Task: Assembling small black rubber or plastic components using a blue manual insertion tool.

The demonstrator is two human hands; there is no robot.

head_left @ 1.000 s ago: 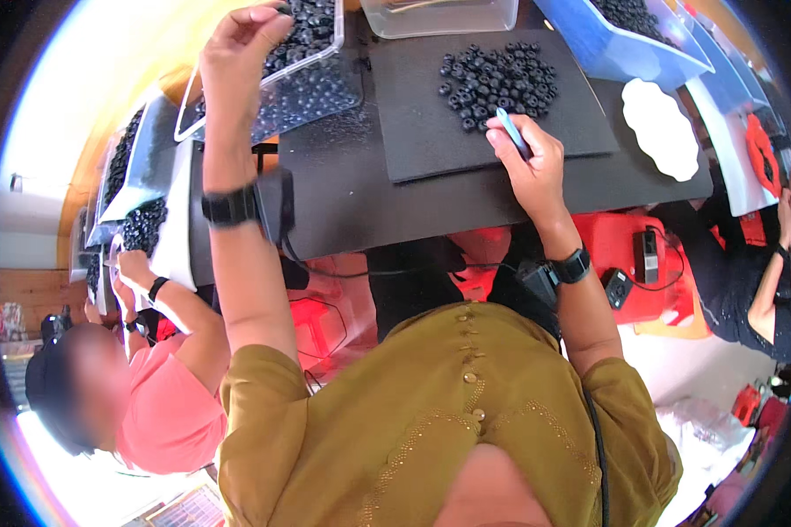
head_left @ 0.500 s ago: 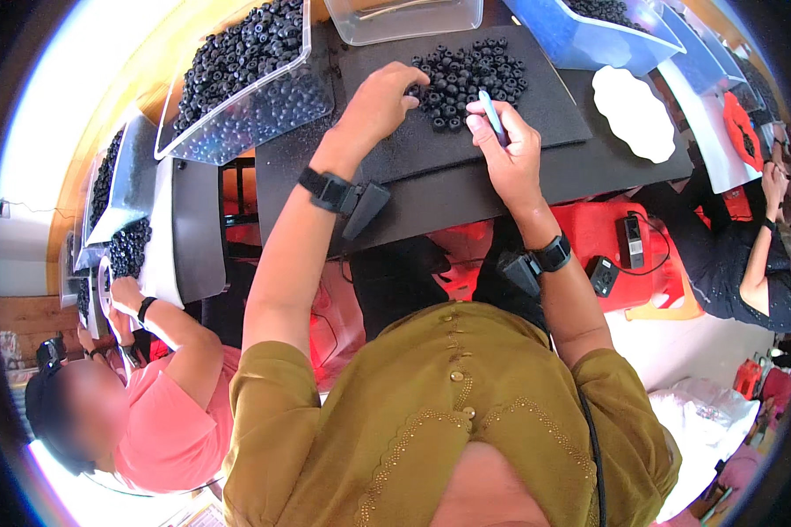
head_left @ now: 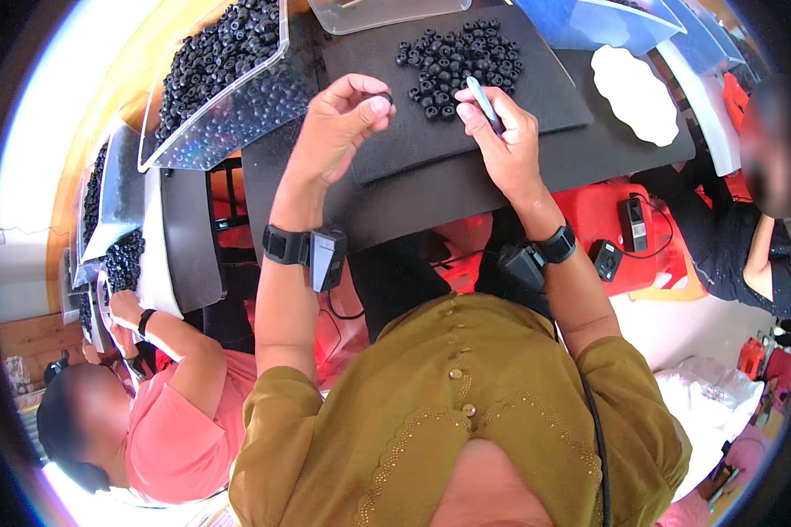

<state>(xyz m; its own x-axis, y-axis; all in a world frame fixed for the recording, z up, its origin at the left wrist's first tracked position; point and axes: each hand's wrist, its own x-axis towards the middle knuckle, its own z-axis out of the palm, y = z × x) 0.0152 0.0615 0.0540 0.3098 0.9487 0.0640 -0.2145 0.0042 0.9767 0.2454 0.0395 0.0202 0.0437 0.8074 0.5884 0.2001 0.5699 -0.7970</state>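
Head-worn fisheye, steeply down, seemingly close.

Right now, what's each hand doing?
Left hand: fingers pinched on one small black bead.
Right hand: fingers closed on a thin light-blue tool.

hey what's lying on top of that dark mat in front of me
A loose heap of small black ring-shaped beads sits on the dark mat. The right hand rests on the mat's edge holding a thin light-blue tool; whatever lies beneath that hand is hidden.
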